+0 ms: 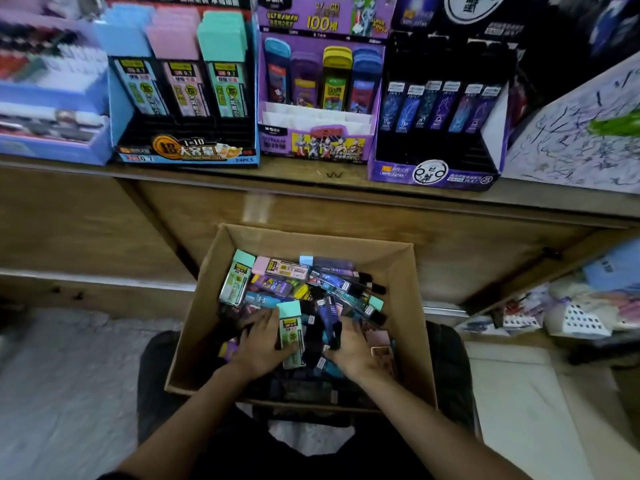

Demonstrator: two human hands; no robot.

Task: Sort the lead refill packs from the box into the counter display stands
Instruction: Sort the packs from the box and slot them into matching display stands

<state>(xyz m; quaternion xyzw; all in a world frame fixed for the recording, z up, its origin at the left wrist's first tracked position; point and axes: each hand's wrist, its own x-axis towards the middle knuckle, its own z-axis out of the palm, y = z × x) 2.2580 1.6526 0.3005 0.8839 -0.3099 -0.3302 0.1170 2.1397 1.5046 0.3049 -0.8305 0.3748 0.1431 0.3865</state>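
Note:
A cardboard box (pixel 408 271) on my lap holds several mixed lead refill packs. My left hand (pixel 258 344) lies in the pile with its thumb and fingers around a teal-capped pack (pixel 290 329). My right hand (pixel 353 344) rests among dark slim packs, fingers bent on a black one (pixel 334 336); whether it grips that pack is unclear. On the counter stand three displays: a blue stand (pixel 183 133) with blue, pink and teal packs, a purple Ultraman stand (pixel 317 140), and a black-and-purple stand (pixel 436 168) with slim dark packs.
The wooden counter edge (pixel 311 188) runs between box and stands. A blue tray of stationery (pixel 52 98) sits at far left. A scribbled white sheet (pixel 581 133) leans at right. Lower right, a shelf holds assorted goods (pixel 571 313).

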